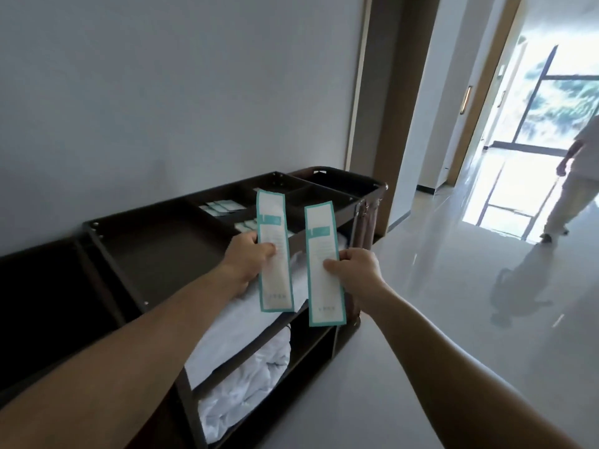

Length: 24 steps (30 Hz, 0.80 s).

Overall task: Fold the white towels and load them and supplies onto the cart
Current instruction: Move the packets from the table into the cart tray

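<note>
My left hand [248, 259] pinches a long white packet with a teal border [274, 228], held upright over the dark cart [155, 251]. My right hand [355, 268] pinches a second matching packet [322, 286] beside it, a little lower and to the right. White towels [246, 380] lie on the cart's open shelves below my hands. Several small teal-and-white packets [222, 207] sit in a top tray compartment behind the held ones.
The cart stands against a grey wall [178, 92]. A glossy hallway floor [453, 303] stretches to the right toward a bright window. A person in light clothes [573, 189] walks at the far right. A dark linen bag [366, 222] hangs on the cart's far end.
</note>
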Motion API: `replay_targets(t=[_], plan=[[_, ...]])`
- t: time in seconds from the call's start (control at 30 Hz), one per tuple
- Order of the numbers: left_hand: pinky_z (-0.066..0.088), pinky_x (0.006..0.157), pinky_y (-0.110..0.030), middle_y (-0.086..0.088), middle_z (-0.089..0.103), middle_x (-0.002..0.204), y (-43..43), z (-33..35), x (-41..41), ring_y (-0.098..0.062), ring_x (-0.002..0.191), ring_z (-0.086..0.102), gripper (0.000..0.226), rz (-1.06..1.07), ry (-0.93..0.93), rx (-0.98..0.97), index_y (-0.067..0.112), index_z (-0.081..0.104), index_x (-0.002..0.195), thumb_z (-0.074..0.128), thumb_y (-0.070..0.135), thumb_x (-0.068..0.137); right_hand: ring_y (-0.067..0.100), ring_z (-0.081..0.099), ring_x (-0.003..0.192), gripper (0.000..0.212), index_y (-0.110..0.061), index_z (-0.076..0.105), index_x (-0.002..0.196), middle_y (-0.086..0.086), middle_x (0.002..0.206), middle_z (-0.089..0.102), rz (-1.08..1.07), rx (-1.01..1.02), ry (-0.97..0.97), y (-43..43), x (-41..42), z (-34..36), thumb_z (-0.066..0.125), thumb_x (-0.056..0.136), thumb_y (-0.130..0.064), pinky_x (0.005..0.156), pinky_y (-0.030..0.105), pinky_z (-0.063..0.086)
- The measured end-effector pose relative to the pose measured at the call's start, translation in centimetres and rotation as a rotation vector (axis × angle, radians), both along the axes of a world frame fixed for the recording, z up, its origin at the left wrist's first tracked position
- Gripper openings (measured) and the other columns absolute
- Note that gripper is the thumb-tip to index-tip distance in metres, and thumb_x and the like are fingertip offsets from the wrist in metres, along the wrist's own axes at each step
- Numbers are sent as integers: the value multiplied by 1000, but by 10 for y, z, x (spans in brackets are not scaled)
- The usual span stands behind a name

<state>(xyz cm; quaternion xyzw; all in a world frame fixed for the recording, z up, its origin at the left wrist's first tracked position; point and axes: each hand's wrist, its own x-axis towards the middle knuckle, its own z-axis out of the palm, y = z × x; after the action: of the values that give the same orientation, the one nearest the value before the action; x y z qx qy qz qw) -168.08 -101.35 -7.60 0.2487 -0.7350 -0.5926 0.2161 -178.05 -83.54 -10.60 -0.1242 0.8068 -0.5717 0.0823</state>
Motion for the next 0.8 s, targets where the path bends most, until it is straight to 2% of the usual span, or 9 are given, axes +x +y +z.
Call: replay_targets(t=[0.2,0.33,0.47,0.57,0.63,0.7,0.8], plan=[[54,70,-32,-13,69,103,-20,4,-97,-24,84,66,14,-18,39,25,8,65,102,62,1,90,14,73,71,7,-18,70,78,-4,80,74,-7,35,57,-16,-97,13,75,83,-21,67,36,63],[57,84,-41,-14,69,105,-46,12,-155,-29,92,67,13,4,54,61,9,64,102,62,4,91,11,72,71,9,-21,70,76,-9,77,72,0,94,110,-42,-163,27,75,83,-23,68,33,62],[57,84,-44,-15,69,106,-68,14,-203,-31,93,67,15,27,43,67,7,63,106,62,4,91,6,71,65,10,-23,71,74,-13,73,71,31,103,128,-69,-220,33,77,81,-25,63,28,60],[55,69,-32,-12,68,103,-78,12,-232,-22,83,66,17,68,47,81,8,64,107,62,3,91,4,70,61,10,-23,71,73,-12,69,71,81,96,114,-88,-257,33,79,80,-24,55,23,57],[52,64,-27,-10,68,102,-84,10,-251,-17,79,65,21,99,56,68,7,65,111,61,2,91,3,68,55,12,-22,70,73,-12,66,70,121,71,101,-101,-283,31,79,80,-22,46,19,52],[51,65,-27,-9,68,103,-91,8,-270,-17,79,65,24,146,59,50,5,66,114,61,0,91,2,68,53,10,-20,69,78,-11,69,71,182,43,70,-113,-311,28,78,83,-21,43,17,49],[52,72,-28,-9,68,105,-97,2,-295,-19,82,65,25,240,43,26,4,66,114,62,1,90,5,70,62,8,-17,68,85,-5,81,72,287,58,38,-134,-354,22,75,87,-22,46,19,52]])
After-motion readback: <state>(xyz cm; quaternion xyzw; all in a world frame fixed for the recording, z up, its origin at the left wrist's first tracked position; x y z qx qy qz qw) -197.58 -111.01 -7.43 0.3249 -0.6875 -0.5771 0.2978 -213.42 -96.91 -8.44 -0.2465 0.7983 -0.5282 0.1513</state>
